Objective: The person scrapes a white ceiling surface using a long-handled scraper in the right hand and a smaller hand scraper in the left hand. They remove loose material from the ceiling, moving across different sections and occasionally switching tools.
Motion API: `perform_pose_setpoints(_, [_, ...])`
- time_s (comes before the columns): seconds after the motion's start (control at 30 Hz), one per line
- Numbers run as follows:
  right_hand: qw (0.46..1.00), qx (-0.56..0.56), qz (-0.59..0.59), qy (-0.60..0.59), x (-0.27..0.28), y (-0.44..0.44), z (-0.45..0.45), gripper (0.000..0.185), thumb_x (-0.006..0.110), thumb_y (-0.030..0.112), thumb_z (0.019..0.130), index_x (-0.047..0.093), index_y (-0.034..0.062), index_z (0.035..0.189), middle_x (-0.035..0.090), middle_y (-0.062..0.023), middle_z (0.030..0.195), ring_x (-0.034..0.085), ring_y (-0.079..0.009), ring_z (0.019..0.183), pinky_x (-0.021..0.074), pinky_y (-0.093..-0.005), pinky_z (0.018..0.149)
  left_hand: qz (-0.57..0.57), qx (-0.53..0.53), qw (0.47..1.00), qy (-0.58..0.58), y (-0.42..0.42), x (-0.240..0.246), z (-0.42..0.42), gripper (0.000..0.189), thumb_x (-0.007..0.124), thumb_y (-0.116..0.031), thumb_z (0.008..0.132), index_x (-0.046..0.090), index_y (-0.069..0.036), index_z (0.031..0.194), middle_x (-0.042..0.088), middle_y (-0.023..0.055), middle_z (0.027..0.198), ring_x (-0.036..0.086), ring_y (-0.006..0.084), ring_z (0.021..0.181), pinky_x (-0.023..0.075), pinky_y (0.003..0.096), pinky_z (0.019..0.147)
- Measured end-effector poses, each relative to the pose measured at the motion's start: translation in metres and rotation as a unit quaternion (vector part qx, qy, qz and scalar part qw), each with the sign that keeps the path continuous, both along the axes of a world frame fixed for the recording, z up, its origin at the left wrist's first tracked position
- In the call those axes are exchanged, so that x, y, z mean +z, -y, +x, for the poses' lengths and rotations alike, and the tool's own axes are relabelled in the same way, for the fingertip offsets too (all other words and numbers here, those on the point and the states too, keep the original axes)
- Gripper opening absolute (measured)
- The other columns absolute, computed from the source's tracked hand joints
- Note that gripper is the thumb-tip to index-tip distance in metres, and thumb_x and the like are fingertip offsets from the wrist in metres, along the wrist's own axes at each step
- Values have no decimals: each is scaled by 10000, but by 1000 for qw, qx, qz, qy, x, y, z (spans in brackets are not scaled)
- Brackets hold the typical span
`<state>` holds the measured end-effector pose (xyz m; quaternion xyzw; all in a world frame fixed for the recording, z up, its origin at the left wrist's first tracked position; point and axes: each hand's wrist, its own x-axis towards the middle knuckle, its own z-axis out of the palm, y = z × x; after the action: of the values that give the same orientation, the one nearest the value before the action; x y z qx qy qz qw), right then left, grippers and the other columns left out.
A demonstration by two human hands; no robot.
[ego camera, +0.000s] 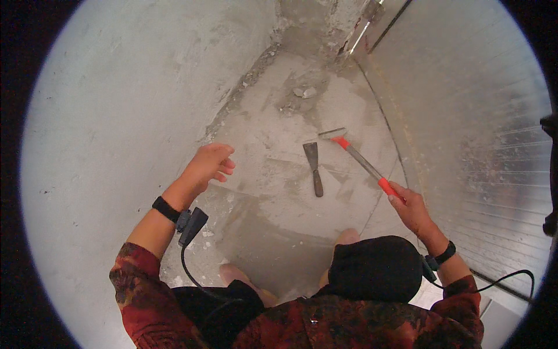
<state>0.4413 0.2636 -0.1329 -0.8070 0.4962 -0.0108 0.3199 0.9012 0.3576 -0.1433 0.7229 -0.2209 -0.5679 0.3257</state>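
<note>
My right hand (406, 206) is closed around the lower red grip of a long-handled scraper (365, 162). This scraper has a grey shaft, a red neck and a wide, thin blade, which is at or just above the dusty floor. A putty knife (313, 168) with a dark handle lies on the floor to the left of the scraper's shaft, its blade pointing away from me. My left hand (213, 163) is held near the left wall, fingers apart and slightly bent, with nothing in it.
Loose rubble chunks (306, 92) lie on the floor beyond the tools. Crumbled debris (253, 76) runs along the foot of the left plastered wall (126, 96). A ribbed, translucent panel (492, 161) rises at the right. Cables hang from devices strapped to both wrists.
</note>
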Motion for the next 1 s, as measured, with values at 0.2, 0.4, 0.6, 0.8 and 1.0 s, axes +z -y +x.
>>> perform_pose_setpoints(0.2, [987,14,-16,-162,10,-2,25,357,524,245,884,534,227,1241,589,-237,769,590,-383,749,456,-471,657,25,26,999,9,-28,-20,23,274,546,-287,843,561,-49,979,588,67,759,570,138,617,472,277,518])
perform_pose_setpoints(0.4, [991,54,-100,-75,-27,48,83,300,549,183,867,597,115,1156,592,-242,803,589,-392,714,472,-402,593,18,55,998,-8,-21,-19,18,250,562,-270,832,560,-51,951,590,68,744,573,141,596,474,270,514])
perform_pose_setpoints(0.6, [995,21,-71,-70,-12,20,51,301,546,195,875,595,134,1166,612,-223,818,600,-378,716,486,-397,623,-40,34,999,5,-12,-7,19,259,554,-286,848,560,-53,959,586,58,739,569,135,608,469,262,521])
perform_pose_setpoints(0.8, [990,33,-123,-67,-46,40,70,306,536,222,878,590,193,1177,613,-194,772,590,-365,672,471,-423,590,-15,73,996,50,-18,7,21,264,540,-292,866,557,-50,970,586,51,746,565,131,623,469,263,538])
perform_pose_setpoints(1.0, [988,75,-136,-15,-39,19,44,323,516,265,882,571,213,1196,618,-160,728,592,-338,673,466,-454,578,-85,45,995,-1,-4,4,12,255,569,-273,841,546,-42,944,587,63,724,566,144,606,469,279,526])
